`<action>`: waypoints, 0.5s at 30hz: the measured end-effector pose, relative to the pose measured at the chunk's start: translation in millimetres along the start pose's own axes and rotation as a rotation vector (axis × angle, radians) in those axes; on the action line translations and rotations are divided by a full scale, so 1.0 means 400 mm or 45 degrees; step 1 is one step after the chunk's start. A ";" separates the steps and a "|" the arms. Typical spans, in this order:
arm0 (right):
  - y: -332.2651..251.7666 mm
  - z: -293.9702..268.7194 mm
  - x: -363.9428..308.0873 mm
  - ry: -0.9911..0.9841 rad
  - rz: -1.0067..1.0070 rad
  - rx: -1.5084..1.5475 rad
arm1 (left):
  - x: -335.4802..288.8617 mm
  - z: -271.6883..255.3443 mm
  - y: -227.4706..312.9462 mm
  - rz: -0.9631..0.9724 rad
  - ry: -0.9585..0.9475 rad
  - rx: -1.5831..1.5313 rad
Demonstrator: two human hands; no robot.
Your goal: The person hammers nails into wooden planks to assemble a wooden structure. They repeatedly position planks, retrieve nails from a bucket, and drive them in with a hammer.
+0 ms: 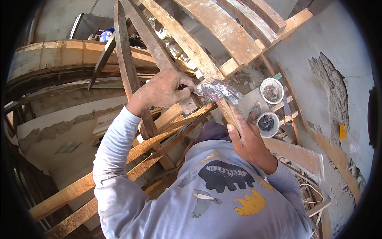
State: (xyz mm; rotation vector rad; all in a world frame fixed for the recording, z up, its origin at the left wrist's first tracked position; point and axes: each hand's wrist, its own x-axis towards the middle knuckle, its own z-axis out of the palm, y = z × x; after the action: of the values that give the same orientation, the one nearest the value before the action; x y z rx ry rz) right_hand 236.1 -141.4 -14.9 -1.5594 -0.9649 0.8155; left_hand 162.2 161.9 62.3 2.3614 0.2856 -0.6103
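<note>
My right hand is wrapped round the wooden handle of a claw hammer. The hammer's metal head looks worn and spotted with white, its claw towards the right and its face towards my left hand. My left hand is closed in a pinch right beside the hammer's face; whatever lies between thumb and forefinger is too small to make out. Below the pinch is the end of a dark wooden board, among several rough timbers that meet there.
Two white buckets with dark contents stand at the right, beside a sandalled foot. Long timber beams cross at the left. Wide planks slope overhead-side at the top. A grey wall with broken plaster borders the right.
</note>
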 end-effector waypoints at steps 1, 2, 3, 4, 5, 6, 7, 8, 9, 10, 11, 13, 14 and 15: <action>0.001 0.002 0.002 0.048 -0.034 -0.005 | 0.002 0.001 -0.002 0.024 0.005 -0.004; 0.001 0.003 0.002 0.096 -0.069 -0.010 | 0.004 0.002 -0.004 0.049 0.010 -0.008; -0.002 0.002 -0.001 0.095 -0.043 -0.011 | 0.006 0.004 -0.008 0.052 0.001 -0.002; -0.007 -0.002 0.000 0.091 -0.024 -0.010 | 0.005 0.002 -0.010 0.051 -0.003 0.008; -0.009 -0.006 0.000 0.088 -0.005 -0.009 | 0.006 0.002 -0.010 0.051 -0.007 0.017; -0.004 -0.007 0.000 0.086 -0.037 -0.029 | 0.006 -0.004 0.004 0.014 -0.044 0.028; 0.003 -0.002 0.003 0.084 -0.074 -0.044 | 0.004 -0.005 0.003 0.023 -0.045 0.019; 0.007 0.001 0.004 0.086 -0.086 -0.042 | 0.002 -0.004 -0.001 0.031 -0.046 0.010; 0.010 0.002 0.004 0.085 -0.097 -0.040 | 0.000 -0.004 -0.002 0.039 -0.046 0.001; 0.014 0.004 0.005 0.091 -0.083 -0.019 | 0.002 -0.008 0.000 0.005 -0.069 -0.030; 0.016 0.006 0.004 0.095 -0.071 0.001 | 0.006 -0.013 0.005 -0.029 -0.090 -0.062; 0.007 0.005 0.003 0.079 -0.029 -0.020 | 0.009 -0.019 0.011 -0.062 -0.114 -0.080; 0.003 0.006 0.005 0.069 -0.016 -0.025 | 0.008 -0.018 0.008 -0.060 -0.116 -0.067; 0.003 0.007 0.004 0.062 -0.020 -0.014 | 0.008 -0.017 0.004 -0.059 -0.118 -0.055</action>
State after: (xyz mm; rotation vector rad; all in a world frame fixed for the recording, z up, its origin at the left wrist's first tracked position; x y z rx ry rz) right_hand 234.5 -138.9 -16.4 -1.5724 -0.9469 0.7595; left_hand 168.0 165.6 66.1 2.2833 0.3098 -0.7261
